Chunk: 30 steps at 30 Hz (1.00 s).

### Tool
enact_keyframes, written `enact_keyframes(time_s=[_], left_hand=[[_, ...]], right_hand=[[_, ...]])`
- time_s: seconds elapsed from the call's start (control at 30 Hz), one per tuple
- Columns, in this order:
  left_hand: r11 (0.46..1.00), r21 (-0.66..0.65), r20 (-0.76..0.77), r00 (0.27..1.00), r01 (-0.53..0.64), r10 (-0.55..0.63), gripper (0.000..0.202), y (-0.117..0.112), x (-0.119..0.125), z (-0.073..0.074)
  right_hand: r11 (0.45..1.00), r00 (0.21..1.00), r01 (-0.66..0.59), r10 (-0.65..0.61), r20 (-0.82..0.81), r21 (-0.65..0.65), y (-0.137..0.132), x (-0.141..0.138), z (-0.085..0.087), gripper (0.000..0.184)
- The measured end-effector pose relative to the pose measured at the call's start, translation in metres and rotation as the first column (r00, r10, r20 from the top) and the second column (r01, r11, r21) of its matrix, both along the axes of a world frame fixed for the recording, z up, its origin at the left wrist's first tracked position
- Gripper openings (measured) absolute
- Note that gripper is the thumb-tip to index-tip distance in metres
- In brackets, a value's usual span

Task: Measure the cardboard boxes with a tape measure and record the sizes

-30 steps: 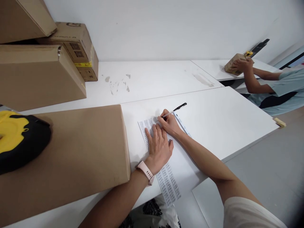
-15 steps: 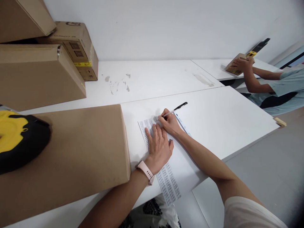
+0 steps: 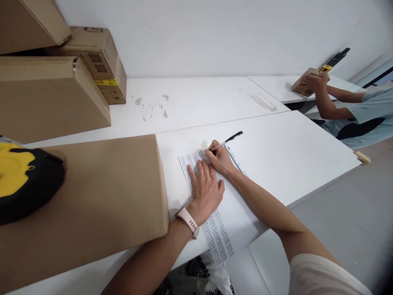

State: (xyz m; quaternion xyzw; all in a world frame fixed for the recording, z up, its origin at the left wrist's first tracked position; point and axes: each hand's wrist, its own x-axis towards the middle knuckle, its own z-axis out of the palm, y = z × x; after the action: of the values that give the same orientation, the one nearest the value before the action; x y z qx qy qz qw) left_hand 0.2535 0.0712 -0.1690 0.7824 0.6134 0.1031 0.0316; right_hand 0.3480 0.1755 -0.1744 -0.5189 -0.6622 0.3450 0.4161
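A sheet of paper [image 3: 218, 237] covered in columns of handwriting lies on the white table, its near end reaching past the front edge. My left hand [image 3: 205, 189] rests flat on it, fingers spread, with a pale pink band on the wrist. Just beyond, my right hand [image 3: 220, 159] grips a pen [image 3: 229, 140] with a clear barrel and black end, its tip down at the upper part of the sheet. Under my right wrist, the edge of another printed paper [image 3: 235, 157] shows; my forearm hides part of it.
A large cardboard box [image 3: 107, 192] stands close on my left, with a yellow and black object [image 3: 27, 180] on top. More cardboard boxes [image 3: 52, 94] are stacked behind it against the wall. At the far right, another person's hands [image 3: 316, 82] hold a small box [image 3: 302, 87].
Almost nothing differs. Both hands keep their places on the paper, and the pen has barely shifted.
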Motion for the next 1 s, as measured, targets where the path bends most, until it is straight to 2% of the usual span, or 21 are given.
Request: enact_keyframes(time_s=[0.77,1.0], left_hand=[[1.000,0.030,0.007,1.000,0.004,-0.004,0.063,0.0001,0.0006,-0.0019],[1.000,0.026,0.006,1.000,0.012,-0.012,0.063,0.0006,0.0005,-0.0018]], right_hand=[[0.999,0.999,-0.013,0.012,0.033,0.030,0.0025,0.0018,-0.0018,0.014],[1.000,1.000,-0.007,0.007,0.000,0.021,0.0028,0.0016,-0.0024,0.016]])
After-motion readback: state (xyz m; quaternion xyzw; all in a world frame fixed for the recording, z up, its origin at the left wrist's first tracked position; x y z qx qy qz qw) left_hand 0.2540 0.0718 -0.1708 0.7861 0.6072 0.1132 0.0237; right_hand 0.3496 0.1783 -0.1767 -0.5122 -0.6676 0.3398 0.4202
